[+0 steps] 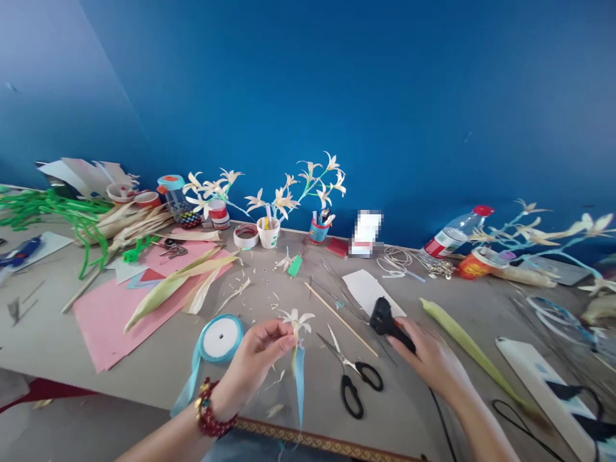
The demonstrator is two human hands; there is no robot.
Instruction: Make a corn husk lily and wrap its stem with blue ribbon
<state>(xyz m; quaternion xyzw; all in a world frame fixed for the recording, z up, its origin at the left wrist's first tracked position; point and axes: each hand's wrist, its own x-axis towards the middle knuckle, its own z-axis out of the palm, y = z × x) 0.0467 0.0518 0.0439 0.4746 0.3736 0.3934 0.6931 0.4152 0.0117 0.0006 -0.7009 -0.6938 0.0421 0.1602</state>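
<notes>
My left hand [269, 350] pinches a small pale husk flower [298, 321] just above the table. From its base hangs a length of light blue ribbon [299, 385]. A blue ribbon spool [221, 338] lies beside the left wrist. My right hand [428, 350] is wrapped round a black corded glue gun [382, 316], its head pointing toward the back left. Between the hands lie black-handled scissors [355, 367] with their blades apart, and a thin wooden stick [341, 319]. White paper [373, 292] lies behind the glue gun.
Finished flower stems stand in a paper cup [268, 232] at the back. Pink paper [120, 314] and husks spread leftward. A bottle [455, 237], a green husk [474, 346] and a white power strip [543, 391] are on the right. A black cord [440, 417] runs beneath my right arm.
</notes>
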